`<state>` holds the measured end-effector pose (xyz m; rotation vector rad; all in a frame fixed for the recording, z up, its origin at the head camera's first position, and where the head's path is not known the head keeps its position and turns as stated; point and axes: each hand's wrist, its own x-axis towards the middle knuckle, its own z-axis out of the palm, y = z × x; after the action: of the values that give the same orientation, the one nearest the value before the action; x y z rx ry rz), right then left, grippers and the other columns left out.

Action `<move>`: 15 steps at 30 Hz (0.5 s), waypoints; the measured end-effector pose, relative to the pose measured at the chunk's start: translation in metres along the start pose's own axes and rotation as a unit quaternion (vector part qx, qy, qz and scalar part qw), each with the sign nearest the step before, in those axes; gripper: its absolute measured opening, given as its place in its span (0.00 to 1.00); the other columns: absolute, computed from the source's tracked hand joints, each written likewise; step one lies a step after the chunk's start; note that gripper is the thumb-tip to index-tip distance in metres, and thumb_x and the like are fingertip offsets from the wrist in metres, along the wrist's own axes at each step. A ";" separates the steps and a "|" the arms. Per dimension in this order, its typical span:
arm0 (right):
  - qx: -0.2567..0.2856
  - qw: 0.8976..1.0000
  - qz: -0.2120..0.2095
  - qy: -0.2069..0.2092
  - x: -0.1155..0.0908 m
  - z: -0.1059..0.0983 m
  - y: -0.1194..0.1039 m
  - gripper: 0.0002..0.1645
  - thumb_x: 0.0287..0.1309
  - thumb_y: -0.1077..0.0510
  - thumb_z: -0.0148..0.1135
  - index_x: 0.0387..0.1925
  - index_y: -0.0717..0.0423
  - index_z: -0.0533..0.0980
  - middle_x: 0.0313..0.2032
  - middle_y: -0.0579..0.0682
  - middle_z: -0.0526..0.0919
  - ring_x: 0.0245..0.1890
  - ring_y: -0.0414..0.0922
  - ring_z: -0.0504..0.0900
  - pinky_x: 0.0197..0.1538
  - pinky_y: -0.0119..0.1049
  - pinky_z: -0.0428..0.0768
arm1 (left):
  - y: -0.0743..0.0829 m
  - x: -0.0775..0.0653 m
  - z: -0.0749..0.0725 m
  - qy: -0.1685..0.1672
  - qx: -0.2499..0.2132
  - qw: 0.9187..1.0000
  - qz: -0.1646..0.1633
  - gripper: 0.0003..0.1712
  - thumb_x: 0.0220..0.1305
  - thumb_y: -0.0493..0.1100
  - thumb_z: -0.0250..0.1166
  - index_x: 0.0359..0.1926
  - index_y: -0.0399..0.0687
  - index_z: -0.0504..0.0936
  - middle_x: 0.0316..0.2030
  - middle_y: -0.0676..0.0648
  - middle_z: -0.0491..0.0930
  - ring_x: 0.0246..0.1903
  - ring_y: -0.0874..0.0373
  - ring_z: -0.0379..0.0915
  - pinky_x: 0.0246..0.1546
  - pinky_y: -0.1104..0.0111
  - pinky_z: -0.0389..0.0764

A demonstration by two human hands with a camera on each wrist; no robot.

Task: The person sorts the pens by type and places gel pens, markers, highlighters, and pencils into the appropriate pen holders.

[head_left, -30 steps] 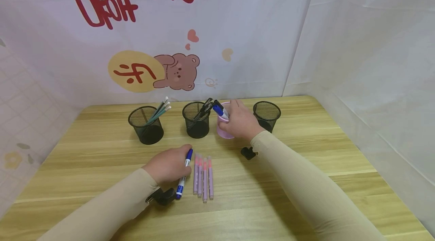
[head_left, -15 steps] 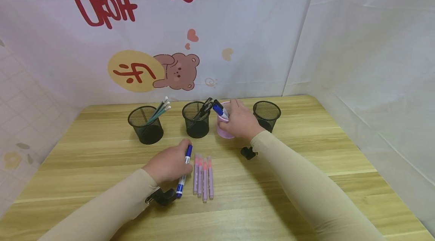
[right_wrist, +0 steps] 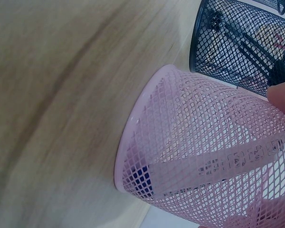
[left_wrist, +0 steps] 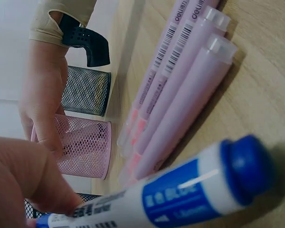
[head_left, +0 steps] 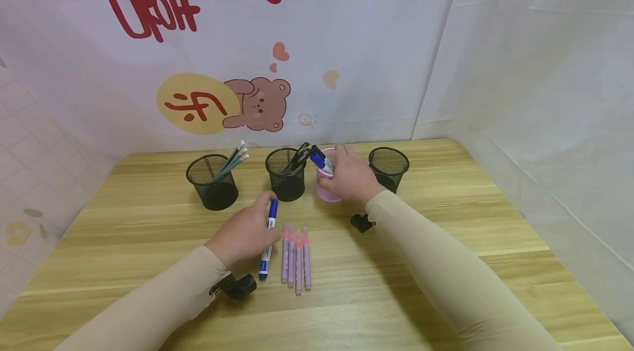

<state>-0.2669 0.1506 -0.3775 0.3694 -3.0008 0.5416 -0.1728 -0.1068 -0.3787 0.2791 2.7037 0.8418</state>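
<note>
My left hand (head_left: 245, 234) pinches a blue whiteboard marker (head_left: 265, 263) between thumb and fingers, its capped end pointing toward the back. In the left wrist view the marker (left_wrist: 180, 197) crosses the foreground, word BLUE on its label. Beside it on the table lie several lilac highlighters (head_left: 299, 268) in a row. My right hand (head_left: 350, 177) holds the pink mesh pen cup (head_left: 327, 195) by its rim and side. Inside that cup lean a blue-ended marker (head_left: 319, 161) and a black-ended one. The right wrist view shows a marker through the pink mesh (right_wrist: 194, 118).
Left of the pink cup stand a black mesh cup with black pens (head_left: 289, 186) and another with pencils (head_left: 218, 191). A third black mesh cup (head_left: 388, 164) is at the right, partly behind my right hand. A printed cloth (head_left: 376, 65) hangs behind the table.
My left hand's fingers and the blue marker have shifted a little away from me, toward the cups. The right hand and the pink cup have stayed in place.
</note>
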 end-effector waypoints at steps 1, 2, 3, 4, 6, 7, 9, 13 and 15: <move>0.000 1.000 0.000 0.000 0.000 0.000 0.000 0.48 0.57 0.36 0.68 0.65 0.64 0.65 0.51 0.55 0.74 0.49 0.53 0.79 0.58 0.48 0.84 | 0.000 0.000 0.000 0.005 -0.005 1.000 0.002 0.43 0.65 0.46 0.65 0.77 0.54 0.57 0.20 0.48 0.74 0.16 0.55 0.71 0.17 0.66 0.68; -0.001 1.000 0.000 0.000 0.000 0.000 0.000 0.48 0.57 0.36 0.68 0.65 0.64 0.65 0.51 0.55 0.74 0.49 0.53 0.79 0.58 0.48 0.84 | 0.000 0.000 -0.001 0.009 -0.008 1.000 0.004 0.43 0.65 0.46 0.65 0.77 0.55 0.57 0.20 0.48 0.74 0.16 0.55 0.70 0.17 0.66 0.68; -0.001 1.000 0.000 0.000 0.000 0.000 0.000 0.48 0.57 0.36 0.68 0.66 0.64 0.65 0.51 0.55 0.74 0.49 0.53 0.79 0.58 0.48 0.84 | 0.000 0.000 -0.001 0.014 -0.014 1.000 0.006 0.43 0.65 0.46 0.65 0.77 0.54 0.57 0.21 0.48 0.74 0.16 0.55 0.70 0.17 0.66 0.67; -0.001 1.000 0.000 0.000 0.000 0.000 0.000 0.48 0.57 0.36 0.68 0.66 0.64 0.65 0.51 0.55 0.74 0.49 0.53 0.79 0.58 0.48 0.84 | 0.001 0.000 -0.002 0.017 -0.017 1.000 0.008 0.43 0.65 0.46 0.65 0.77 0.54 0.56 0.21 0.48 0.75 0.16 0.55 0.70 0.17 0.66 0.67; 0.000 1.000 -0.001 0.000 0.000 0.000 0.000 0.48 0.57 0.36 0.69 0.66 0.64 0.65 0.52 0.55 0.74 0.49 0.53 0.79 0.58 0.49 0.84 | 0.001 0.000 -0.003 0.024 -0.025 0.999 0.010 0.44 0.65 0.46 0.66 0.78 0.54 0.55 0.22 0.48 0.75 0.16 0.55 0.69 0.17 0.66 0.68; 0.001 1.000 -0.001 -0.001 0.000 0.000 0.000 0.48 0.57 0.36 0.69 0.66 0.64 0.65 0.52 0.55 0.74 0.49 0.53 0.79 0.59 0.49 0.84 | 0.001 0.000 -0.003 0.027 -0.030 0.999 0.011 0.45 0.65 0.45 0.66 0.78 0.54 0.55 0.22 0.48 0.76 0.16 0.55 0.69 0.17 0.66 0.68; 0.002 1.000 -0.001 -0.001 0.000 0.000 0.000 0.49 0.57 0.36 0.68 0.66 0.65 0.65 0.53 0.56 0.74 0.50 0.53 0.79 0.60 0.49 0.83 | 0.001 0.000 -0.004 0.032 -0.043 0.998 0.012 0.45 0.65 0.45 0.66 0.78 0.54 0.54 0.23 0.47 0.76 0.16 0.55 0.69 0.17 0.66 0.69; 0.001 1.000 -0.003 -0.002 0.000 0.000 0.000 0.49 0.57 0.36 0.68 0.67 0.65 0.64 0.54 0.57 0.74 0.51 0.53 0.79 0.62 0.50 0.83 | 0.002 0.000 -0.006 0.049 -0.064 0.996 0.024 0.45 0.63 0.44 0.64 0.78 0.52 0.54 0.26 0.47 0.78 0.17 0.55 0.70 0.18 0.65 0.70; 0.001 1.000 -0.003 -0.002 0.000 0.000 0.000 0.49 0.57 0.36 0.68 0.67 0.65 0.64 0.54 0.57 0.74 0.52 0.54 0.79 0.62 0.50 0.83 | 0.001 0.001 -0.007 0.058 -0.074 0.995 0.033 0.45 0.63 0.43 0.63 0.77 0.52 0.55 0.27 0.47 0.78 0.18 0.55 0.71 0.18 0.65 0.71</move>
<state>-0.2673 0.1509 -0.3774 0.3794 -3.0020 0.5427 -0.1756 -0.1092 -0.3728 0.2948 2.7328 1.1041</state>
